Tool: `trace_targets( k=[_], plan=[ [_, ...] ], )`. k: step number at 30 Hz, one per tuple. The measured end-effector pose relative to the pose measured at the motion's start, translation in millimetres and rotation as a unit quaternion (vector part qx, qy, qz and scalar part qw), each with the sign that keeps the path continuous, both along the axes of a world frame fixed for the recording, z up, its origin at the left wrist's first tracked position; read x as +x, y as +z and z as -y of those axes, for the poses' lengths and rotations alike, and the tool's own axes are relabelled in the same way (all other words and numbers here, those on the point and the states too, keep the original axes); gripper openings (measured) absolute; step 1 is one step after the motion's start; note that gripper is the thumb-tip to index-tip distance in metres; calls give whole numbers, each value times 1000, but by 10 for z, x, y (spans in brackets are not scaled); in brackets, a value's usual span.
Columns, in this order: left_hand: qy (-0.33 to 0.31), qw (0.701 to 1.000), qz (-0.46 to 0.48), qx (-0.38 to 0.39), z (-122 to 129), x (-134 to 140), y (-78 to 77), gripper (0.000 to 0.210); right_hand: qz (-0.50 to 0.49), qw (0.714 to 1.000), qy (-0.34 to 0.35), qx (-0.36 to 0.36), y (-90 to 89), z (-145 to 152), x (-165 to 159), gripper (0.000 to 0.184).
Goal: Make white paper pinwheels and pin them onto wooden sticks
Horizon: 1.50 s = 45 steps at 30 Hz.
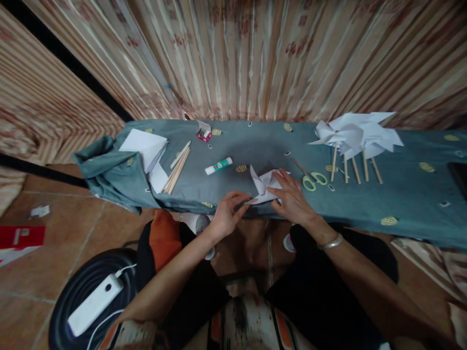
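Observation:
A white paper pinwheel [263, 186], partly folded, lies near the front edge of the cloth-covered table. My left hand [229, 212] pinches a pointed paper corner at its left side between thumb and fingers. From the right, my right hand [291, 198] grips the pinwheel, fingers over its top and thumb at the near edge; part of the paper is hidden under them. Just right of that hand lie scissors [310, 178] with pale green handles. A glue stick [218, 166] with a green label rests to the upper left of the paper.
Wooden sticks [177, 170] and white paper sheets [144, 146] lie at the left of the table [233, 141]. A small open red box [203, 132] stands at the back. Several finished pinwheels [359, 133] on sticks lie at the right. A dark object [458, 177] sits at the right edge.

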<state>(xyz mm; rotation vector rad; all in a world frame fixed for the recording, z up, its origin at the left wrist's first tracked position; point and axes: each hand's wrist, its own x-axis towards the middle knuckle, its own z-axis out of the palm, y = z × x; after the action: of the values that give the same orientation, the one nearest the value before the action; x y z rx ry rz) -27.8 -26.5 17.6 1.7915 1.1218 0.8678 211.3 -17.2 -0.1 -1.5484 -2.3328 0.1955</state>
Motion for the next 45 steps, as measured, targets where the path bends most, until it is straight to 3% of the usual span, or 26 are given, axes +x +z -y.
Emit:
trace_targets(
  k=[2,4,8,11,14,20,26,35,45],
  plan=[
    [55,993,75,-71,148,-7,-40,22,-4,1000,-3,12,-20,-15,-9,38],
    [114,965,175,-156,279,24,-84,19,-9,1000,-6,25,-44,-24,-14,36],
    [146,855,347,-357,407,141,-103,30,-23,999,-22,35,-96,-29,-17,36],
    [175,779,427,-425,346,208,-56,26,-41,998,-36,30,-144,-28,-12,37],
    [190,749,450,-449,183,250,1,10,-63,996,-52,22,-200,-32,-1,38],
    [139,764,397,-489,-220,414,43,17,-99,993,-70,18,-275,-66,23,37],
    [79,789,356,-495,-482,544,-35,34,-139,988,-60,17,-259,-99,54,36],
    [41,793,389,-468,-545,643,-118,35,-104,991,-40,75,-15,36,-35,42],
    [31,855,342,-388,-562,611,84,55,-32,996,-13,84,139,165,-107,62]
  ],
)
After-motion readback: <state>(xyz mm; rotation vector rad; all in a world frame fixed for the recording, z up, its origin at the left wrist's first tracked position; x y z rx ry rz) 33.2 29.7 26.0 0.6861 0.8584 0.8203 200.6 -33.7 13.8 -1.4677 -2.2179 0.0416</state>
